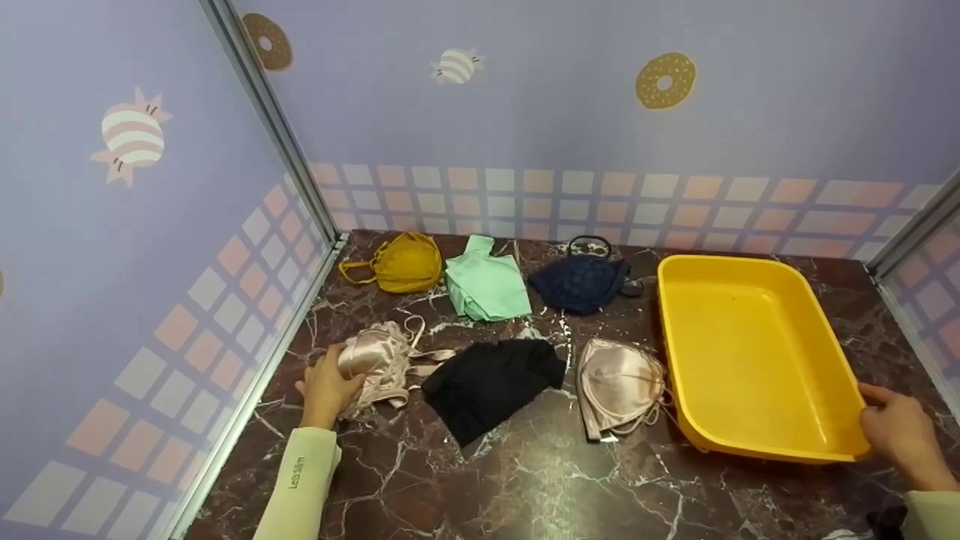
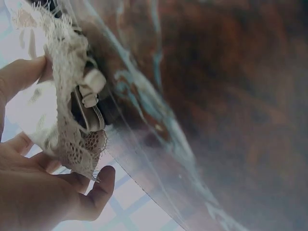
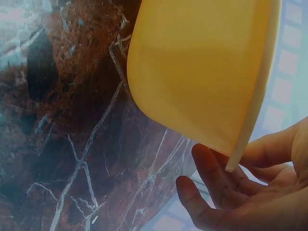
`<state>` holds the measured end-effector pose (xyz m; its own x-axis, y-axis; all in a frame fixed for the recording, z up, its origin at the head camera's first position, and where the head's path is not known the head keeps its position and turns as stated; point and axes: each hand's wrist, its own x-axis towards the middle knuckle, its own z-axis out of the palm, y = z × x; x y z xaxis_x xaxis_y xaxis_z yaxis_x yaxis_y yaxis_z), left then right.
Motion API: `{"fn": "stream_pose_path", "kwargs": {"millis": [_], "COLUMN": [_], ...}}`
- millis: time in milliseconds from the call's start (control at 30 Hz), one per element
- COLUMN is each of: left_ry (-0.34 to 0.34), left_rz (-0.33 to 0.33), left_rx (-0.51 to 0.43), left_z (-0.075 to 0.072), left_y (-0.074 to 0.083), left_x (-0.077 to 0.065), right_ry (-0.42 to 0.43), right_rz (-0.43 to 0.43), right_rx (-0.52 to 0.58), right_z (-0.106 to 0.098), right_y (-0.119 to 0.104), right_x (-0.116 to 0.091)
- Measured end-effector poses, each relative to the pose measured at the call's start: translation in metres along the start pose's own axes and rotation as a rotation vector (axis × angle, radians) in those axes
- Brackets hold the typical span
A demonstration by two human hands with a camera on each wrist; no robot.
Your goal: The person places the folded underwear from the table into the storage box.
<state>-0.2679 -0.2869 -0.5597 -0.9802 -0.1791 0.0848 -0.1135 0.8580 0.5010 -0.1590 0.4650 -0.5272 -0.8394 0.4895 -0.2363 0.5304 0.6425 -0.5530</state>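
Observation:
At the left of the head view, my left hand [image 1: 328, 386] holds the near side of a champagne satin bra [image 1: 375, 356] with lace trim. The left wrist view has thumb and fingers on either side of the bra's lace edge [image 2: 67, 96], where strap hardware shows. On the far right, my right hand [image 1: 900, 435] grips the near right corner of a yellow plastic tub [image 1: 750, 352]. Its thumb is over the tub's rim [image 3: 257, 101] and its fingers are underneath, as the right wrist view shows. Nothing lies inside the tub.
A black folded garment [image 1: 495, 386] and another champagne bra [image 1: 621, 382] lie in the near row. Behind them are a mustard bra [image 1: 409, 262], a mint-green garment [image 1: 487, 281] and a navy bra [image 1: 579, 283]. Patterned walls [image 1: 525, 112] enclose the dark marbled tabletop [image 1: 510, 487].

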Motion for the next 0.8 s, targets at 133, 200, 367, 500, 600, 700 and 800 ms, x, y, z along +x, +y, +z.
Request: {"fn": "stream_pose_path", "kwargs": {"millis": [133, 200, 367, 500, 600, 700, 800], "left_ry": [0.021, 0.031, 0.000, -0.052, -0.065, -0.066, -0.061], "left_rz": [0.014, 0.022, 0.003, -0.031, -0.042, -0.041, -0.029], "left_rx": [-0.003, -0.003, 0.002, 0.001, -0.006, -0.010, -0.012], "left_z": [0.0030, 0.0036, 0.0044, 0.0048, 0.0047, 0.0040, 0.0036], "left_y": [0.0012, 0.0011, -0.0001, -0.0010, -0.0017, -0.0018, -0.0018], "left_x": [0.0001, -0.0002, -0.0006, -0.0007, -0.0009, -0.0014, -0.0010], "right_ry": [0.013, 0.024, 0.035, 0.033, 0.034, 0.040, 0.044], "right_rz": [0.007, -0.002, -0.019, -0.004, -0.005, -0.014, -0.016], "right_rx": [-0.005, -0.015, -0.022, -0.014, -0.017, -0.025, -0.026], "right_z": [0.0013, 0.0016, 0.0018, 0.0026, 0.0030, 0.0032, 0.0029], "right_y": [0.0010, 0.0016, 0.0018, 0.0011, 0.0014, 0.0021, 0.0025], "right_x": [0.0000, -0.0003, -0.0001, 0.0003, 0.0009, 0.0014, 0.0019]}}
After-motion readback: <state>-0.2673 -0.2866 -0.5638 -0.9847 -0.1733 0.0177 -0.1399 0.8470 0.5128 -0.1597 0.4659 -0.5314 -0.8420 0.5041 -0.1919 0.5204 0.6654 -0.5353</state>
